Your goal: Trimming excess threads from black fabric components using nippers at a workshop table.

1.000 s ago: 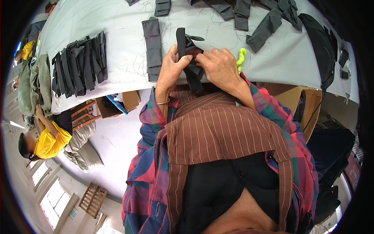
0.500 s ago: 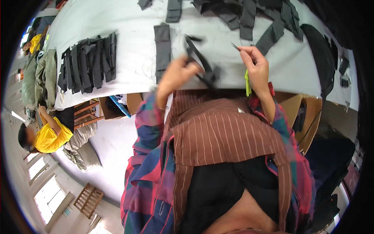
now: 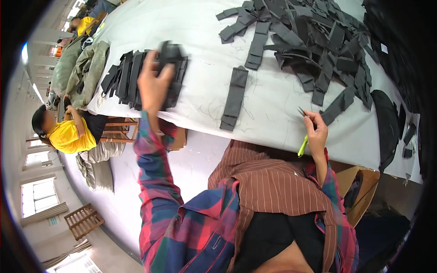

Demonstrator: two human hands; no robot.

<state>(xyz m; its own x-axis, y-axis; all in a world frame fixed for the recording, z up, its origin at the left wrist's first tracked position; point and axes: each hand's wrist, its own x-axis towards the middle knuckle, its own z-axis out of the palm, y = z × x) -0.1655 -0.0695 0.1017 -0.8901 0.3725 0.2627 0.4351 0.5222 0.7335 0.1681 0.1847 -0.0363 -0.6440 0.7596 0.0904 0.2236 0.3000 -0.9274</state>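
Observation:
My left hand (image 3: 154,86) is over the row of black fabric strips (image 3: 129,79) at the left of the table. Between its thumb and fingers is a folded black fabric strip (image 3: 171,52), blurred by motion. My right hand (image 3: 317,129) is closed around a small pair of thread snips, mostly hidden in the palm; the thin points (image 3: 301,111) stick out past the fingers. A neon yellow-green piece (image 3: 302,146) hangs below that hand. One single black strip (image 3: 234,98) lies flat between my hands.
A large heap of black strips (image 3: 314,41) covers the far right of the white table (image 3: 205,86). At the right edge lies a dark rounded fabric piece (image 3: 384,129). A cardboard box (image 3: 364,191) stands below. On the left, a person in yellow (image 3: 73,136) sits beside green-grey cloth (image 3: 86,68).
My left hand has swung left and away from me with the black strip, over to the row. My right hand still holds the snips. The view has shifted, showing more of the heap.

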